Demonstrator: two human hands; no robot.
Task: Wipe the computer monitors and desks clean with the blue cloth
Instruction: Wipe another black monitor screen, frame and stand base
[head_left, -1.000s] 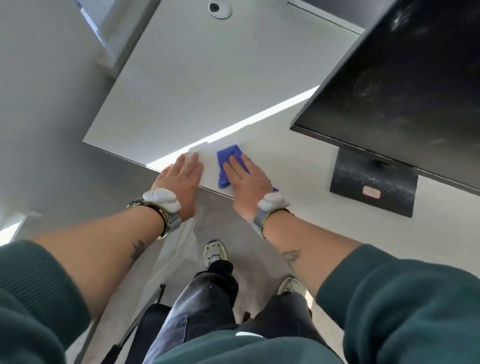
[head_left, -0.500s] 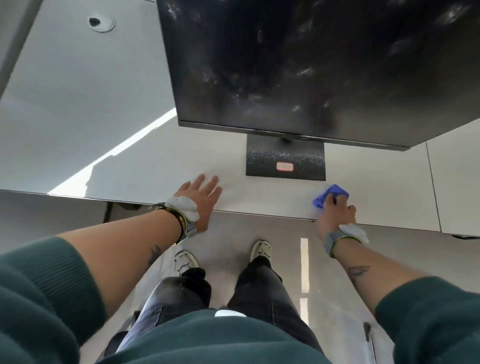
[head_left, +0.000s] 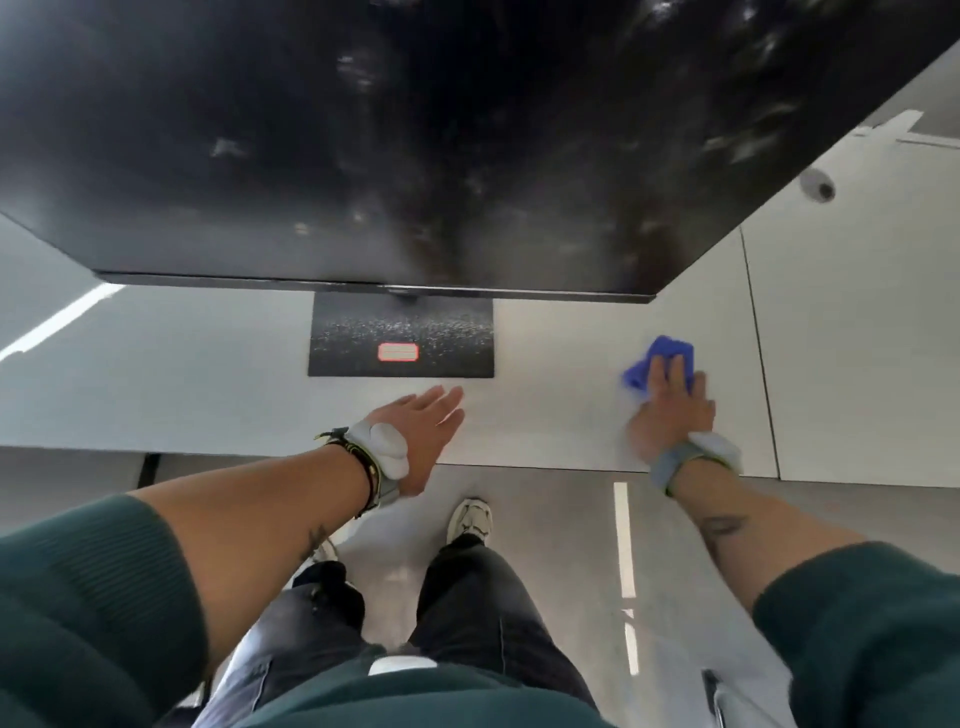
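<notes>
Blue cloth (head_left: 670, 353): soft, light and bunched; it lies under your right hand (head_left: 672, 410) on the white surface (head_left: 208, 395), off to the right of the monitor base (head_left: 400, 338), and a fold pokes out past the fingertips
Right fingers (head_left: 675, 371): laid straight over the cloth, pressing it down, not curled round it; some blur here
Left hand (head_left: 421, 421): palm down at the front edge, just in front of the base
Left fingers (head_left: 447, 402): straight, close together, nothing in them; cannot tell whether they bear on the surface or hover
Monitor (head_left: 415, 130): dark screen leaning over the back of the surface, pale smears and specks all across it; by my reading not yet wiped
Base: black, dusted with fine specks, small red-edged label near its front
Stage: surface wiping in hand, right of the base; screen and base look left to do
Handling: the cloth has no stiffness and will roll or fold if you push from the heel alone, so keep palm and fingers on its middle; it should slide easily on this smooth top
Where to hold: for the screen, gather it into a wad in your fingers and press lightly
Risk: the panel may rock on its stand; your free left hand could steady the frame
</notes>
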